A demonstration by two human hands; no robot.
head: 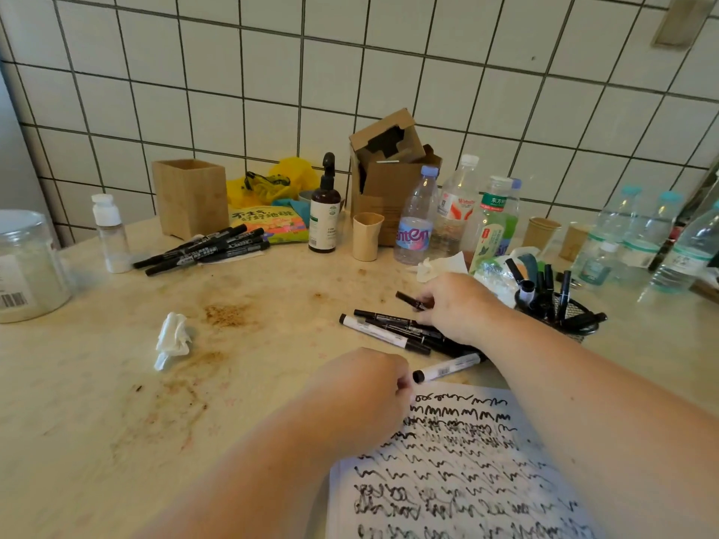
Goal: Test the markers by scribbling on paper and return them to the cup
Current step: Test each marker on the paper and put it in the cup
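We find the right hand [453, 305] reaching to the loose markers [393, 328] lying mid-counter, its fingers pinching one black marker [408, 300] at the far side of that pile; we judge this the next marker picked for testing. The left hand [362, 387] rests curled at the top left corner of the paper [467, 461], apparently steadying the sheet. Whether it grips anything we cannot tell, though a white marker [447, 368] lies with its black end just beside the fingers, near the paper's top edge.

The paper sits at the counter's near edge, scribbled over most of its visible face; little blank room shows, chiefly a strip along its left edge. The mesh cup [560, 309] stands just right of the right hand, behind the forearm, already holding several markers upright, so we judge the return trip short.

A second group of black markers [202, 249] lies toward the far left, before a wooden box [190, 196], well apart from the cup. Bottles [418, 215] and a paper cup [366, 237] crowd the back edge near the tiled wall [272, 72]. A crumpled tissue [173, 338] lies left of centre. Open counter [97, 383] lies left of the paper; to the right the cup and bottles leave little clearance, and a wide sweep could topple them.
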